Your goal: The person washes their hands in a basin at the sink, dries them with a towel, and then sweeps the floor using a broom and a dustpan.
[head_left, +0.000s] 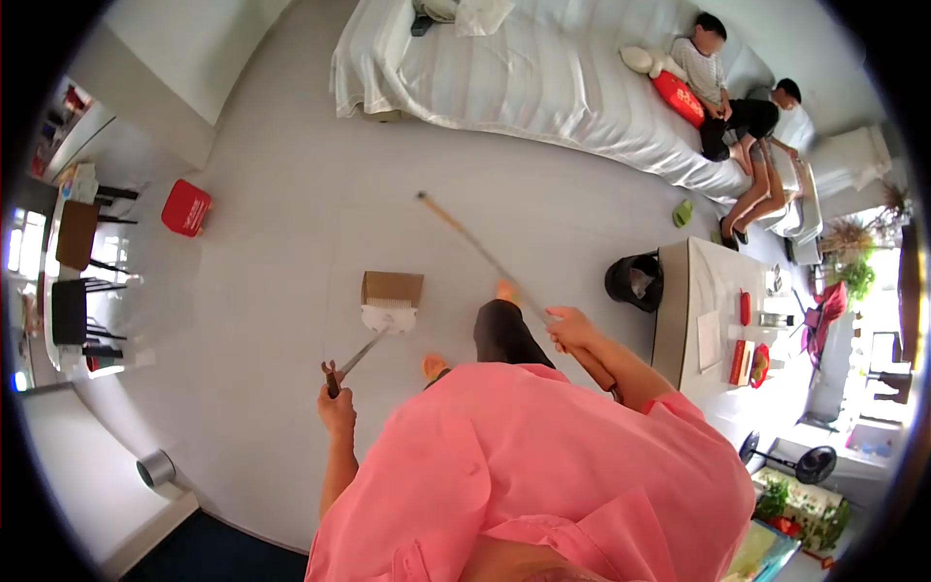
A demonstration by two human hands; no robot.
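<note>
My left hand (pixel 337 409) is closed around the handle of a broom (pixel 391 315), left of my body. The broom's white head and flat brown bristles are low over or on the floor; I cannot tell whether they touch it. My right hand (pixel 570 330) grips a long thin stick (pixel 475 242) that slants forward and left over the floor. Its far end has a dark tip, and its near part is brown and runs under my forearm. What is at the near end is partly hidden. My bare feet show between the two tools.
A covered sofa (pixel 485 82) with two seated people stands ahead. A black bin (pixel 635 279) is beside a pale cabinet (pixel 679 310) on the right. Green slippers (pixel 683 213) lie near the sofa. A red stool (pixel 186 208) and dark chairs (pixel 70 310) are on the left.
</note>
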